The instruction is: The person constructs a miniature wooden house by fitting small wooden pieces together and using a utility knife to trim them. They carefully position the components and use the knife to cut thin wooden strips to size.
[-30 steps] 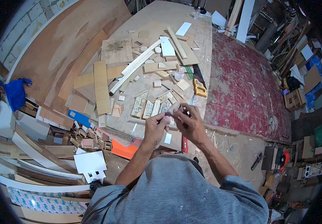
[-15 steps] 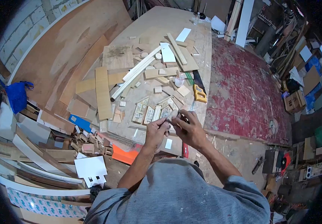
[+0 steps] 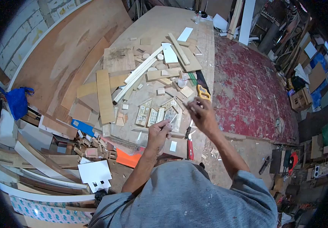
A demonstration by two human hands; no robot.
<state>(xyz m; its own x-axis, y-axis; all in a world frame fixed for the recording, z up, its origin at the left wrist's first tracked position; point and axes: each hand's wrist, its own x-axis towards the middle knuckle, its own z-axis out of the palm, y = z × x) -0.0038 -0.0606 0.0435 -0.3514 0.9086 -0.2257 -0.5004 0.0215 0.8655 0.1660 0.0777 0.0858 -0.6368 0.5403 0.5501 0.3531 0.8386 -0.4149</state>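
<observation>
My left hand [image 3: 158, 133] is closed in a pinch around a small, thin whitish piece [image 3: 173, 119], which points up and to the right from the fingertips. Apart from it, my right hand [image 3: 203, 117] hovers close to the yellow handle of a handsaw [image 3: 203, 92]; its bent fingers are smeared by motion. Just beyond my left hand lie small wooden house fronts [image 3: 142, 113] with white window frames. A red-handled tool [image 3: 190, 149] rests at the near edge of the worktable, with a small white rectangle [image 3: 173, 146] beside it.
The worktable [image 3: 160, 22] carries long wooden strips [image 3: 139, 75], flat boards [image 3: 104, 97], round discs and a clear plastic cup [image 3: 183, 82]. Offcuts [image 3: 91, 146] pile up at the left below the table. On the right is a worn red floor [image 3: 243, 91].
My right hand has drawn away from my left hand, moving right and toward the saw handle. My left hand stays nearly in place with the whitish piece.
</observation>
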